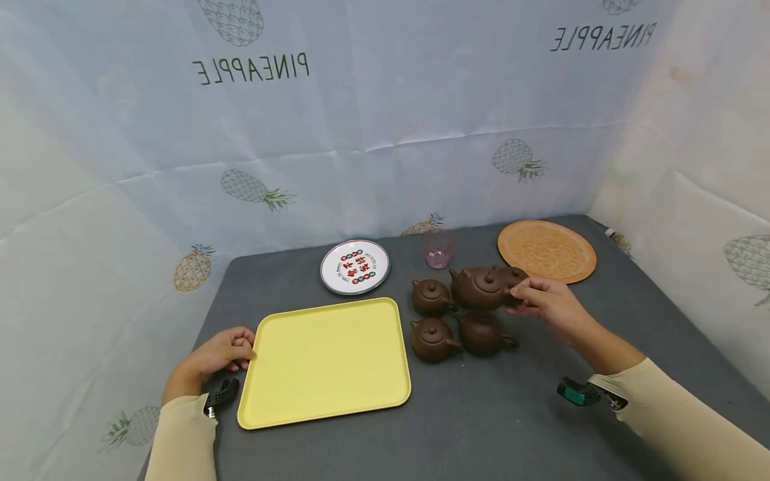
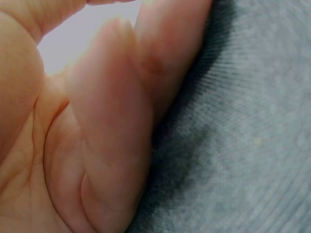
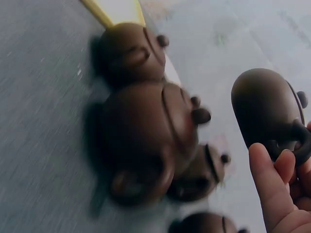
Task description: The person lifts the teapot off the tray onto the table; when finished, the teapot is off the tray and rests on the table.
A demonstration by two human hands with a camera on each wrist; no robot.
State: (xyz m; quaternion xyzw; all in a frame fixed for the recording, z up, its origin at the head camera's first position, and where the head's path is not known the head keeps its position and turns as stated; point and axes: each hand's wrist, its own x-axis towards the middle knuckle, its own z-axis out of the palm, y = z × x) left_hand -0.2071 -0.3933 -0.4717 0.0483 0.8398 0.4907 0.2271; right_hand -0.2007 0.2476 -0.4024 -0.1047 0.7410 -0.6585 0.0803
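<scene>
My right hand pinches the handle of a dark brown teapot, whose spout points left. In the right wrist view this teapot is apart from the others, with fingertips at its looped handle. Around it are other brown teapots: one at back left, one at front left, one at front right and one partly hidden behind. At the left rim of a yellow tray, my left hand holds the edge between thumb and curled fingers. The left wrist view shows these fingers low against the dark table.
A white plate with red characters lies behind the tray. Beside it stands a clear pinkish cup. At the back right is a round orange-brown mat. Pineapple-print curtains enclose the grey table.
</scene>
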